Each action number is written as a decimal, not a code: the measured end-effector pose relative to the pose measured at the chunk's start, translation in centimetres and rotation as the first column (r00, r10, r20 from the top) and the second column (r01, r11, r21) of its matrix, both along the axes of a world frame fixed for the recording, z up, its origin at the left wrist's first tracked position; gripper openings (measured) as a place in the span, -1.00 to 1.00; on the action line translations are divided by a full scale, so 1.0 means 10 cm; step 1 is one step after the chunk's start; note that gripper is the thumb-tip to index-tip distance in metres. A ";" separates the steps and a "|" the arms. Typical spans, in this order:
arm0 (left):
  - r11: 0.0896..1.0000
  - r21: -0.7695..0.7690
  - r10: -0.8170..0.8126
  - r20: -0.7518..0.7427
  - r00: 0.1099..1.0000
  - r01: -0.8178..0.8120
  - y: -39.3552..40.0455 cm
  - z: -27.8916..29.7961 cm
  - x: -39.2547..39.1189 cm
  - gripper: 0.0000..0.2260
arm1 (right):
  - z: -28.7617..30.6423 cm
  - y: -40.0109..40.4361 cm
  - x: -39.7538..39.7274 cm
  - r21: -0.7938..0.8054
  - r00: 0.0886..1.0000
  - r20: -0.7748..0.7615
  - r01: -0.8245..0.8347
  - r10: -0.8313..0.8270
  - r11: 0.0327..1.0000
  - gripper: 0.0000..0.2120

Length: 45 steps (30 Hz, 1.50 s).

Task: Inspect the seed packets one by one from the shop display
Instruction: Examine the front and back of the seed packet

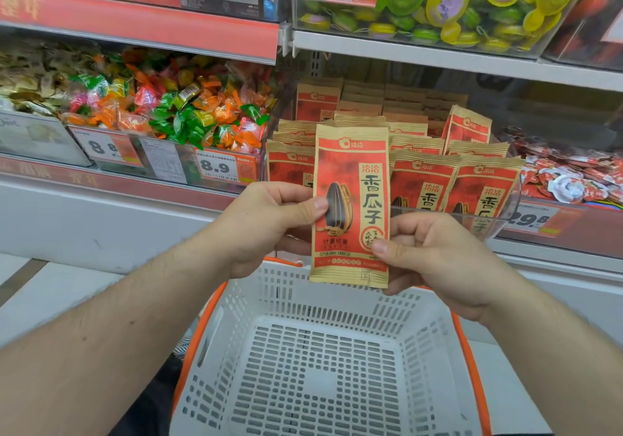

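A flat red-and-tan paper seed packet [352,204], printed with a striped sunflower seed, is held upright in front of the shelf, above the far rim of a white slotted plastic basket with orange trim [323,344]. The left hand [266,223] pinches the packet's left edge, thumb on the printed face and fingers curled behind. The right hand [435,260] pinches the lower right edge the same way. Its front faces the camera, so this packet's inspection is in hand. Behind it, matching red seed packets [451,179] stand in rows in a clear plastic display bin [505,219] at the shelf's front edge. The next move likely calls for turning it to read the back, then swapping it for another from the bin.
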<state>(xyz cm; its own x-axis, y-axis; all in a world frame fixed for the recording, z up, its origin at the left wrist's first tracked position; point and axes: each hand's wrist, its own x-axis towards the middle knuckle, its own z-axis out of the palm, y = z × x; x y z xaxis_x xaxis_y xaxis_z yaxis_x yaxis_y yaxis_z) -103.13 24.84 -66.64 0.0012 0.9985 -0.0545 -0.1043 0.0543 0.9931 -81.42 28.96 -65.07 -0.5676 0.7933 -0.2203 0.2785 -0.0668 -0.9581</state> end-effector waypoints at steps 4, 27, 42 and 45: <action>0.997 -0.031 -0.066 -0.012 0.998 0.065 -0.01 -0.01 -0.04 -0.78 | -0.01 -0.01 -0.01 0.002 1.000 0.000 -0.005 0.005 1.000 -0.59; 1.000 -0.014 0.019 -0.209 0.978 -0.022 -0.12 -0.06 0.15 -0.46 | -0.01 -0.19 -0.15 0.400 0.934 0.358 -0.168 0.015 0.901 -0.63; 0.988 -0.068 -0.152 -0.253 0.955 0.139 -0.13 -0.11 0.26 -0.39 | -0.06 -0.13 -0.15 0.558 0.994 0.010 0.081 -0.104 0.826 -0.75; 0.992 -0.017 -0.125 -0.202 0.971 0.124 -0.13 -0.09 0.29 -0.52 | -0.04 -0.14 -0.18 0.438 0.997 -0.022 0.073 -0.070 0.896 -0.72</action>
<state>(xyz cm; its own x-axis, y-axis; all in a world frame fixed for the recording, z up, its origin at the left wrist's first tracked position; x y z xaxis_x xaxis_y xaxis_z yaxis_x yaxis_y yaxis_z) -100.21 23.51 -67.54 0.1137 0.9910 -0.0709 0.1065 0.0588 0.9926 -83.22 27.57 -65.50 -0.5058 0.8473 0.1620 0.2836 0.3406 -0.8964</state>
